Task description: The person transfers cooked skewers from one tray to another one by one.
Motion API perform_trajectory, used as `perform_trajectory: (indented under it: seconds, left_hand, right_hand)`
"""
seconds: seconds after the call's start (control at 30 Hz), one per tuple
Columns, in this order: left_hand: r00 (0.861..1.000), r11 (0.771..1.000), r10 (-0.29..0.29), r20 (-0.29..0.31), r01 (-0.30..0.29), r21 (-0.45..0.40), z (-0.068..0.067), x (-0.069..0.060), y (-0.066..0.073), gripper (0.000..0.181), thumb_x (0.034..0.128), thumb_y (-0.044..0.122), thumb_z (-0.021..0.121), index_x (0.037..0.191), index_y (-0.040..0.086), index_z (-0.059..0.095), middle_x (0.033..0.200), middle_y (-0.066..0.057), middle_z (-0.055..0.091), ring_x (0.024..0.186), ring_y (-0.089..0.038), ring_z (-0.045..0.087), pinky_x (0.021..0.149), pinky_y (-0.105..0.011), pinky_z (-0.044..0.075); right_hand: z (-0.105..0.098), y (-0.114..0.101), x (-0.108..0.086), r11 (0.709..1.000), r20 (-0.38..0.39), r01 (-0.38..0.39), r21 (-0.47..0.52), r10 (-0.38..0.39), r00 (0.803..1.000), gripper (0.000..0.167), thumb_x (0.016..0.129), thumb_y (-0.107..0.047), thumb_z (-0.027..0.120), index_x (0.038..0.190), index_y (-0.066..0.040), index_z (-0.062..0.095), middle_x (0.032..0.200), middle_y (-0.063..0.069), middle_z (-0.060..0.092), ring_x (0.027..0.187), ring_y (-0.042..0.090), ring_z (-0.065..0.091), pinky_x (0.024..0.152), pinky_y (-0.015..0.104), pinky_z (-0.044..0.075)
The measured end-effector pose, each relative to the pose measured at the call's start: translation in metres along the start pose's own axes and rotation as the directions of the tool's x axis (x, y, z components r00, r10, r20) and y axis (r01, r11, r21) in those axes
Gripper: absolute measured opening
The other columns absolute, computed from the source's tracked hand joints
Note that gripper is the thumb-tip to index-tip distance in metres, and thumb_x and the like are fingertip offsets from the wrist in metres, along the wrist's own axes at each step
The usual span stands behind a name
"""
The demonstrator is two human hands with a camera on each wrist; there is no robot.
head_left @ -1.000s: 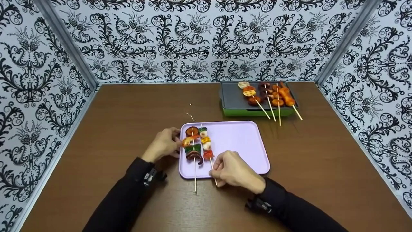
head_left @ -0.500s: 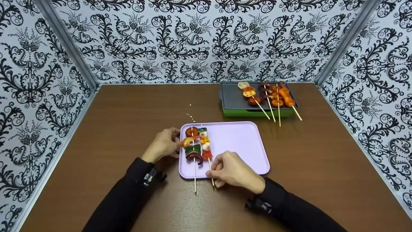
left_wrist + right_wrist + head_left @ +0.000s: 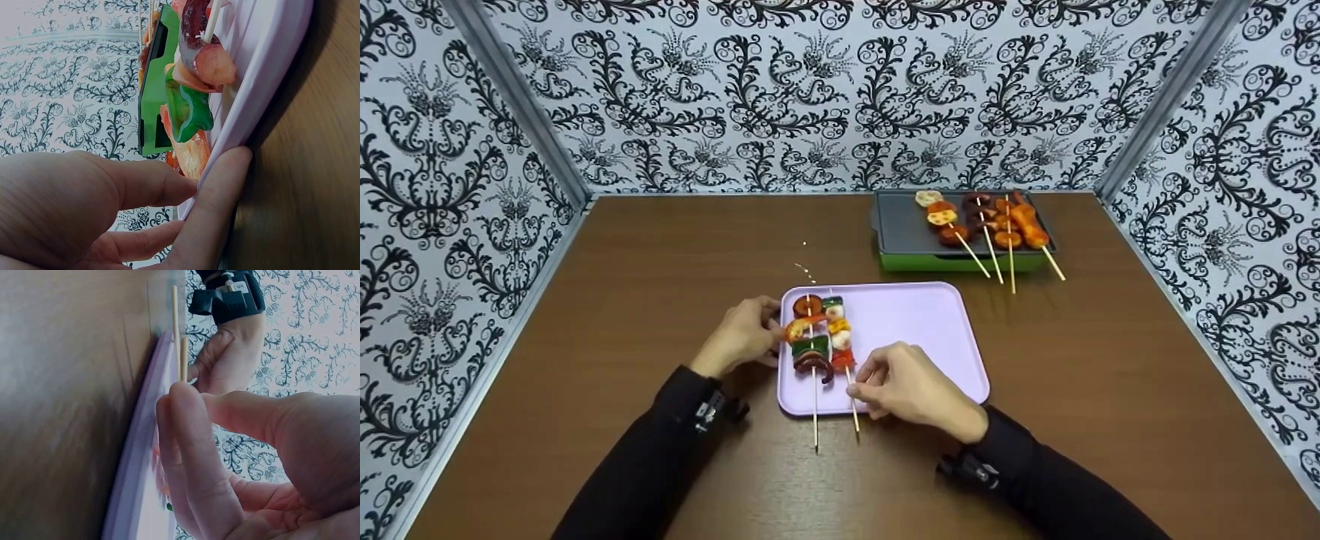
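A lilac tray [image 3: 907,322] lies on the table with two toy skewers along its left side. The left skewer [image 3: 810,345] carries a shrimp, green pepper and a tentacle piece; the right skewer [image 3: 841,340] bears green, white, yellow and red pieces. Both sticks overhang the front rim. My left hand [image 3: 741,337] pinches the tray's left rim, thumb above and fingers beneath in the left wrist view. My right hand [image 3: 911,382], fingers loosely bent, is at the right skewer's stick. Its fingertips [image 3: 188,396] hide part of the stick, so contact is unclear.
At the back right stands a green toy grill [image 3: 907,262] with a grey top, holding several skewers [image 3: 1009,221] whose sticks overhang its front. Small pale flecks [image 3: 804,268] mark the table [image 3: 660,255] behind the tray. Patterned walls [image 3: 840,97] enclose the table's back and sides.
The right skewer has shifted slightly left, closer to the other. During the last half second my right hand has moved up and right while the skewer stayed put. My left hand remains still.
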State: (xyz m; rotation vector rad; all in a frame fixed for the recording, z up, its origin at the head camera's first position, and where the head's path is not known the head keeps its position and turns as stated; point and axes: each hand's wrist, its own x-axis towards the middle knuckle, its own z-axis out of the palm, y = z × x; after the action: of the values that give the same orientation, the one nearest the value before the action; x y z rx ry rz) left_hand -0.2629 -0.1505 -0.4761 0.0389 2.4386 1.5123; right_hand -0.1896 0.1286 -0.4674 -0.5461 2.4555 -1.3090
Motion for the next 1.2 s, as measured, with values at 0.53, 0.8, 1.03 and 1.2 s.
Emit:
perform_trajectory:
  seconds: [0.53,0.8,1.03,1.2]
  left_hand:
    - [1.000,1.000,0.010,-0.003,-0.010,-0.021,0.000,0.000,0.000,0.055,0.0925,-0.010,0.063,0.146,-0.005,0.051,0.102,-0.020,0.065,0.076,-0.030,0.071,0.057,-0.041,0.069]
    - [1.000,1.000,-0.006,-0.002,0.006,-0.013,0.000,-0.001,-0.002,0.057,0.0925,-0.011,0.062,0.148,-0.003,0.050,0.112,-0.021,0.063,0.079,-0.030,0.072,0.059,-0.040,0.069]
    - [1.000,1.000,-0.013,-0.004,0.013,-0.009,0.000,0.001,-0.003,0.058,0.0933,-0.008,0.066,0.149,-0.002,0.050,0.110,-0.022,0.063,0.078,-0.030,0.071,0.060,-0.040,0.069]
    - [1.000,1.000,-0.015,-0.002,0.015,-0.010,0.000,0.001,-0.003,0.060,0.0914,-0.011,0.063,0.149,-0.001,0.050,0.129,-0.023,0.060,0.078,-0.029,0.071,0.061,-0.040,0.069]
  right_hand:
    - [-0.028,0.002,0.005,0.982,-0.184,0.092,-0.168,-0.123,0.975,0.027,0.087,-0.028,0.087,0.101,-0.007,0.077,0.084,-0.004,0.071,0.075,0.012,0.068,0.067,0.026,0.062]
    - [-0.047,0.007,0.008,0.979,-0.263,0.085,-0.185,-0.133,0.956,0.030,0.086,-0.025,0.088,0.107,-0.008,0.074,0.100,0.010,0.075,0.084,0.017,0.072,0.075,0.033,0.065]
    - [-0.066,0.013,0.010,0.968,-0.327,0.062,-0.244,-0.142,0.934,0.037,0.084,-0.025,0.090,0.112,-0.008,0.074,0.108,0.013,0.074,0.095,0.026,0.073,0.083,0.042,0.067]
    - [-0.082,0.018,0.012,0.953,-0.404,0.044,-0.298,-0.168,0.899,0.042,0.082,-0.027,0.091,0.116,-0.008,0.074,0.115,0.013,0.071,0.101,0.029,0.072,0.082,0.041,0.068]
